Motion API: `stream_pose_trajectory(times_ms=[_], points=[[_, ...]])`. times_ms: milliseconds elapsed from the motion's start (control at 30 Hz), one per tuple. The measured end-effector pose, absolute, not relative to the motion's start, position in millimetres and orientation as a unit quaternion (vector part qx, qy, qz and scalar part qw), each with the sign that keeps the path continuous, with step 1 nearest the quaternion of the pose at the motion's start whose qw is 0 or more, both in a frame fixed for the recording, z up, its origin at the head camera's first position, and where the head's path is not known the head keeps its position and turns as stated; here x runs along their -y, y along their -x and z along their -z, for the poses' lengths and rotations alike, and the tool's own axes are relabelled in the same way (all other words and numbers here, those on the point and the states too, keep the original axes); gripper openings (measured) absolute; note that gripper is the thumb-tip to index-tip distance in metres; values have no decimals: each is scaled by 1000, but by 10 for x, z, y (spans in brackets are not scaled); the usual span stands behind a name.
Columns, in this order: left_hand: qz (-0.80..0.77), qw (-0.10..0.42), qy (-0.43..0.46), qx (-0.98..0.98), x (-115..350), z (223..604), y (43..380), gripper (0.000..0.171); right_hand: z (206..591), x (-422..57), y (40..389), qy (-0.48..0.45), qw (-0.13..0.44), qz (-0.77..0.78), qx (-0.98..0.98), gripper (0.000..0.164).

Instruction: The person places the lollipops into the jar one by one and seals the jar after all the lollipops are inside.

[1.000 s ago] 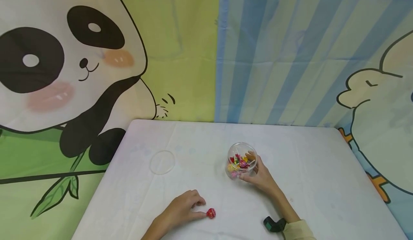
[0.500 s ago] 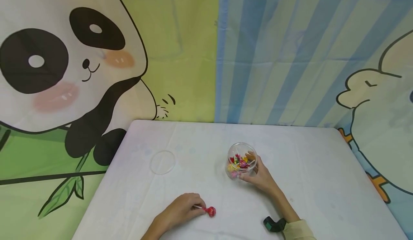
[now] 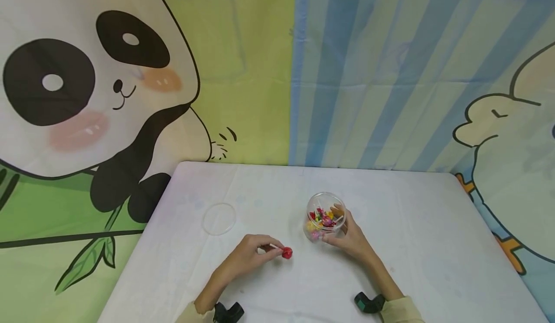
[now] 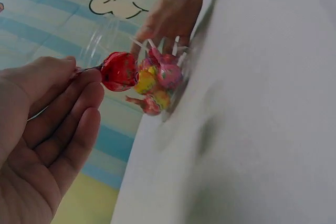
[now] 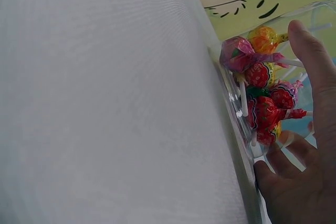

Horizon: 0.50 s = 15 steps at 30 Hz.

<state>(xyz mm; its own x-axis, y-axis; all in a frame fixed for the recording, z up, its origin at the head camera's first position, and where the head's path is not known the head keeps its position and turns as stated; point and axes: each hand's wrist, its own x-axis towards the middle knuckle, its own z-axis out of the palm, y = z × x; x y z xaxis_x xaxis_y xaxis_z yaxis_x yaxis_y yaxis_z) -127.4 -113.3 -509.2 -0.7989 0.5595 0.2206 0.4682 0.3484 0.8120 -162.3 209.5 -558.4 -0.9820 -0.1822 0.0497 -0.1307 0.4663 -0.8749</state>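
A red-wrapped lollipop (image 3: 287,252) is pinched between the thumb and fingers of my left hand (image 3: 251,254), raised over the table a little left of the jar. In the left wrist view the lollipop (image 4: 119,71) shows its round head beyond my fingertips. My right hand (image 3: 350,238) grips the side of a clear round jar (image 3: 315,200), which stands upright without a lid on it. Inside are several lollipops (image 5: 262,111) in red, pink and yellow wrappers, their white sticks pointing various ways.
A clear ring-shaped lid (image 3: 218,219) lies flat on the white table (image 3: 412,226), left of the jar. Behind the table's far edge hangs a printed cloth backdrop (image 3: 338,72) with a panda and stripes. Black wrist devices (image 3: 369,302) sit by both sleeves.
My left hand took hold of the lollipop by its stick, then lifted it off the table and moved it forward toward the jar. The right hand and jar stayed put.
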Motion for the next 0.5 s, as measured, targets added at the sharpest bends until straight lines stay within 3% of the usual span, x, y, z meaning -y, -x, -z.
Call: stream_pose_trajectory(times_ms=[267, 500], points=[[-553, 48, -213, -804, 926, 4914, 1439, 17, 5595, -2079, 1631, 90, 32, 513, -853, 102], [-607, 64, -193, -768, 755, 4757, 1614, 21, 5605, -2104, 1634, 97, 21, 514, -852, 100]])
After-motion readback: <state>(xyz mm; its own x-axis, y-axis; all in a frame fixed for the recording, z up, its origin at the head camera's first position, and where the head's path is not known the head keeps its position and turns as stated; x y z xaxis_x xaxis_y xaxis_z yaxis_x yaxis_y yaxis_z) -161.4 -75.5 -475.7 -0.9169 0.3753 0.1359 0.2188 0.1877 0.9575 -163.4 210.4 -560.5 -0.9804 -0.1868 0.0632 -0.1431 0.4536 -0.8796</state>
